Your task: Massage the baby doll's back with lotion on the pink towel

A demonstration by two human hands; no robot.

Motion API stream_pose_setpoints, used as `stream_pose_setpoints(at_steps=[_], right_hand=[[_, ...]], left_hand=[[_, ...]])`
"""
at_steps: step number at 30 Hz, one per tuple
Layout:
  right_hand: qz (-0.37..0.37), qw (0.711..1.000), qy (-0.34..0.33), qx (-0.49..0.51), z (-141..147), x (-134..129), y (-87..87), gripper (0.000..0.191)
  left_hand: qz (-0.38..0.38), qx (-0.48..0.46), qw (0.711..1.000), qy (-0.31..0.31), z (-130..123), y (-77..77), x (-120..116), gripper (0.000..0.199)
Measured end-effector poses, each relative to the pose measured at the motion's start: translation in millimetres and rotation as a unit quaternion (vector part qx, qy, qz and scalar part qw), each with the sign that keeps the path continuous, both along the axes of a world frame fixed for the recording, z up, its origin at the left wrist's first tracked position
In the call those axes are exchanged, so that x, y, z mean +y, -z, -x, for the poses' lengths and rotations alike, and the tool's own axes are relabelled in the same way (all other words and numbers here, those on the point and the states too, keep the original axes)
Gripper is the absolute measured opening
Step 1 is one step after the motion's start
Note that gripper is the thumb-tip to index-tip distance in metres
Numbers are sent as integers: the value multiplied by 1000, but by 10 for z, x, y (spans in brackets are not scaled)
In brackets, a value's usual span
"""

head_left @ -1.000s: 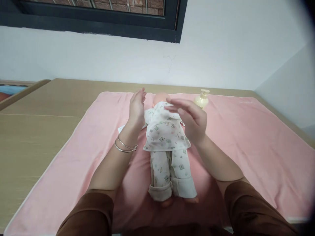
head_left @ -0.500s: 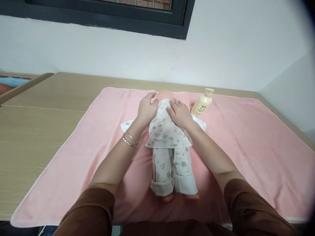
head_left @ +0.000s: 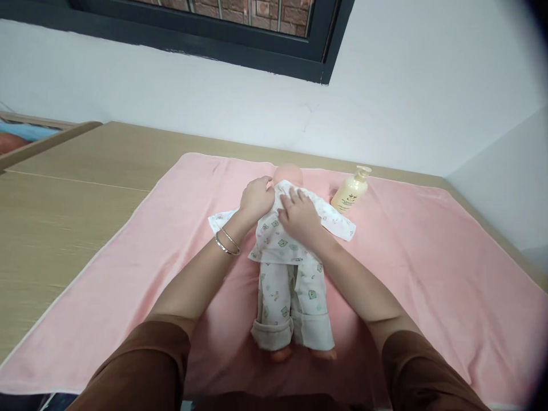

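A doll lies on its back in a white printed long-sleeved shirt (head_left: 280, 242) and matching trousers (head_left: 276, 291) with turned-up cuffs. Its bald head (head_left: 287, 173) points away from me, and its feet (head_left: 280, 354) show below the cuffs. My left hand (head_left: 257, 200), with two bracelets at the wrist, is closed at the shirt's left shoulder beside the neck; its fingertips are partly hidden. Flat on the doll's chest lies my right hand (head_left: 302, 220), fingers spread over the cloth. The shirt's sleeves stretch out to both sides.
A pink blanket (head_left: 406, 297) is spread under the doll on a wooden table (head_left: 77, 228). A cream pump bottle (head_left: 350, 191) stands beyond the right sleeve. Behind are a white wall and a dark window frame (head_left: 257, 54).
My right hand has slid left from the doll's shoulder onto its chest, uncovering the right sleeve. The left hand stays by the neck, its fingers drawn in more. The camera view has shifted slightly.
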State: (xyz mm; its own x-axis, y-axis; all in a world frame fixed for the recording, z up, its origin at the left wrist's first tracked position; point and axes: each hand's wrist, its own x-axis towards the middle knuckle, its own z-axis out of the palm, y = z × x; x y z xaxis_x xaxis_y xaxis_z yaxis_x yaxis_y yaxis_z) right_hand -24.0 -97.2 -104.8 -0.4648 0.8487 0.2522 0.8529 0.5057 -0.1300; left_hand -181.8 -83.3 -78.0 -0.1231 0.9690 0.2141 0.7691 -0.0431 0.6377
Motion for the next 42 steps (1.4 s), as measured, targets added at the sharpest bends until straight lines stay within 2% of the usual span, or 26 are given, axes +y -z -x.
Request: stream_pose_setpoints(at_steps=[2,4,8,11,15,19,22,24,28,30,33,36,39,42], right_hand=[[-10,999,-35,-20,51,-55,-10,49],[-5,999,-46,-15,20,-4,-52,45],[37,999,32,12,-173,164,-148,49],[34,997,64,-26,-157,41,-124,48],[-17,998,24,-60,21,-174,-25,52],[22,1000,-15,-10,-62,40,-69,57],[79,996,16,30,-172,178,-114,65],[83,995,51,18,-139,109,-97,66],[28,995,87,-32,76,-175,-13,60],[24,997,71,-31,106,-184,-12,59],[60,997,38,5,-18,12,-73,61],[101,993,35,42,-174,178,-146,65],[103,994,42,19,-188,103,-183,58],[63,997,18,-32,-125,-47,-193,51]], left_hand=[[8,1,1000,-5,-1,7,0,51],[11,13,1000,-2,-22,31,-1,51],[-4,61,998,18,-111,135,-3,47],[-20,82,996,14,-162,207,-3,47],[-42,84,996,5,-162,242,0,46],[-61,71,996,8,-168,282,-15,47],[-66,77,995,20,-195,310,-48,47],[-66,72,995,21,-199,299,-69,49],[-80,45,996,-1,-145,222,-74,50],[-85,37,996,-6,-123,204,-65,50],[-76,43,996,6,-155,245,-68,48],[-75,65,994,33,-246,326,-98,47],[-79,81,992,49,-310,370,-116,48],[-71,83,993,48,-311,367,-98,51]])
